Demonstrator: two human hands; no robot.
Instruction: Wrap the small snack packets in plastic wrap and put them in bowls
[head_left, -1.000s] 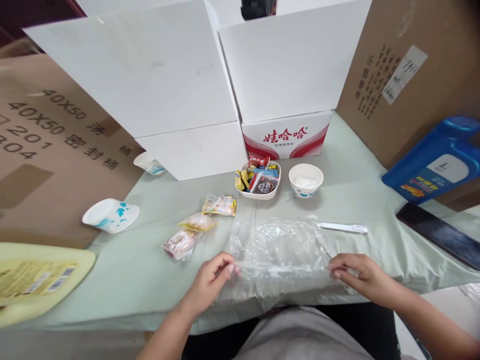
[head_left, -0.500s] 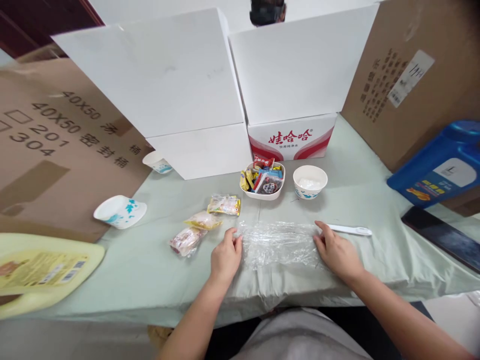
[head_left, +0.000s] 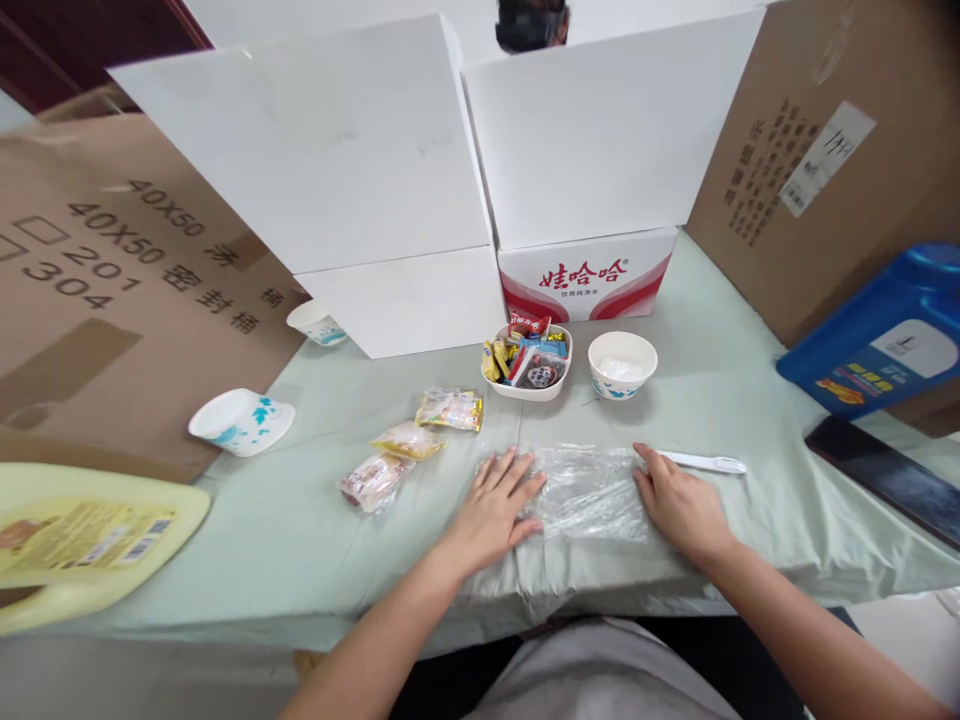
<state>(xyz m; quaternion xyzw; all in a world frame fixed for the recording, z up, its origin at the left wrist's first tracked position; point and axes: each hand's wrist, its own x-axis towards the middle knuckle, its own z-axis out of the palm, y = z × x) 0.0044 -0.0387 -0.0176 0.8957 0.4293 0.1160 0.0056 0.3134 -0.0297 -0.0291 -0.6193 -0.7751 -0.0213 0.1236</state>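
A crumpled clear plastic sheet [head_left: 589, 490] lies on the green tablecloth in front of me. My left hand [head_left: 495, 505] rests palm down on its left part, fingers spread. At the sheet's right edge, my right hand [head_left: 682, 505] has thumb and fingers closed on the plastic. Just beyond that hand lies a slim white plastic tool [head_left: 701, 461], its left end hidden behind the fingers. Left of the sheet are wrapped snack packets, among them a yellow packet [head_left: 448, 410] and a reddish packet [head_left: 375, 483].
Behind the sheet stand a white tray [head_left: 525, 392] of wrapped sweets and a paper bowl [head_left: 622, 380]. One paper bowl [head_left: 241, 420] lies tipped at left. White boxes [head_left: 315, 150] wall the back. A blue bottle [head_left: 877, 330], a phone [head_left: 885, 475] and a yellow jug [head_left: 97, 540] flank me.
My left hand has let go of the sheet's left edge, moved right and flattened onto the plastic with fingers spread. My right hand has stayed at the right edge.
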